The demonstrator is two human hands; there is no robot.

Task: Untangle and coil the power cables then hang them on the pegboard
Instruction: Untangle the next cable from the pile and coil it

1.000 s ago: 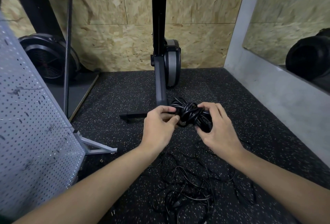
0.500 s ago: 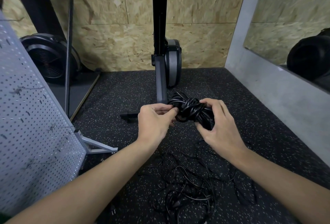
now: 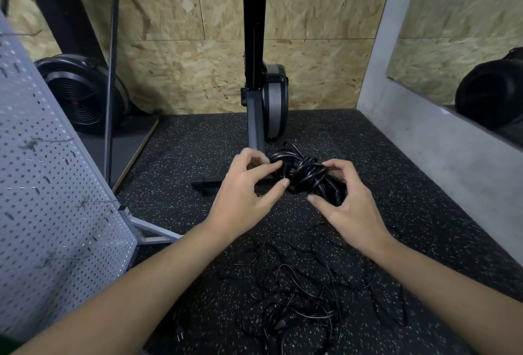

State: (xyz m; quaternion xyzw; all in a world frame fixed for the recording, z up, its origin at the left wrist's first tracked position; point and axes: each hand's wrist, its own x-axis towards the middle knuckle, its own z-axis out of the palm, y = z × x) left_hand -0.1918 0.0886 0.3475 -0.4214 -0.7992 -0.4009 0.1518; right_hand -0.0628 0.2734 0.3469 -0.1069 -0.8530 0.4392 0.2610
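A thick black power cable, wound into a tight bundle (image 3: 307,175), hangs in the air between my hands. My left hand (image 3: 246,193) pinches the bundle's left end with thumb and curled fingers. My right hand (image 3: 349,207) grips the right end, where a black plug block shows under the fingers. Below them a loose tangle of thin black cables (image 3: 297,295) is spread on the speckled black floor. The grey perforated pegboard (image 3: 48,193) leans at the left on a metal foot.
A black exercise machine (image 3: 256,77) with a grey flywheel stands upright just behind the bundle, its base bar (image 3: 206,185) on the floor. A fan-wheel machine (image 3: 82,94) sits at the back left. A grey wall (image 3: 441,156) with a mirror runs along the right.
Both hands have risen slightly with the bundle. The left fingers have shifted their pinch on its left end; the tangle on the floor is unchanged.
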